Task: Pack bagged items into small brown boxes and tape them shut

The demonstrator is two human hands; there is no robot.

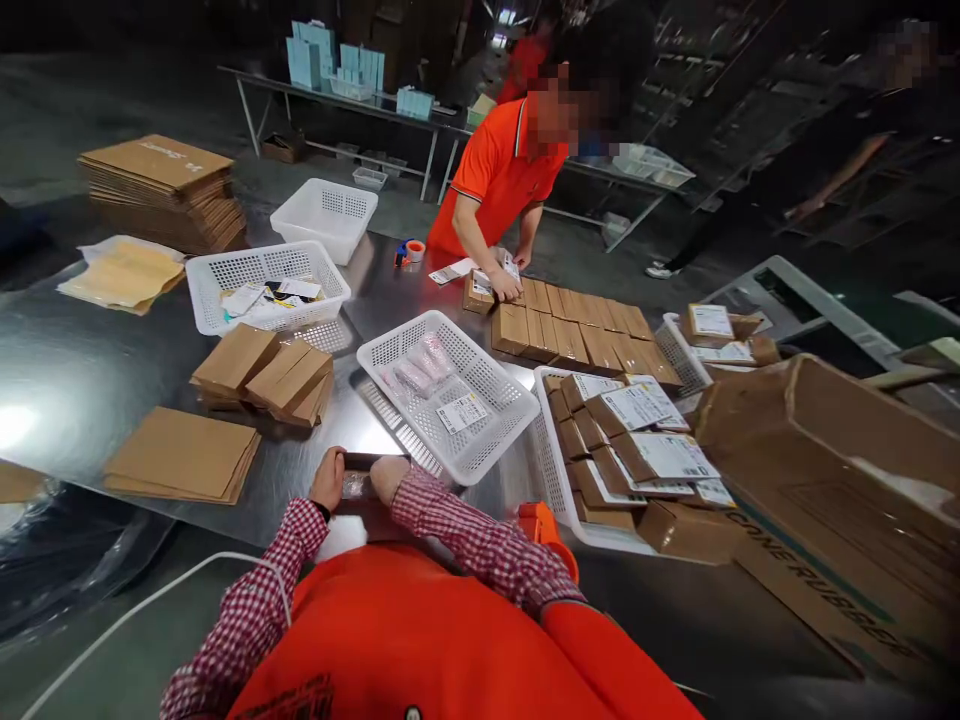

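Observation:
At the table's near edge, my left hand (328,480) grips the left side of a small open cardboard box (358,462). Something clear and shiny shows inside the box. My right hand (387,478) is at the box's right part, bent downward, its fingers hidden from view. Just beyond my hands lies a white perforated basket (480,455) with several pink-and-clear wrapped packs (421,368) and a labelled white slip (462,412) in it. An orange tape dispenser (546,535) is by my right forearm.
Flat cardboard (184,455) and folded boxes (262,375) lie left. A basket of labelled boxes (551,480) and a large carton (810,480) stand right. Across the table, a co-worker (487,170) handles a label at rows of small boxes (570,325). A white cable (150,590) runs lower left.

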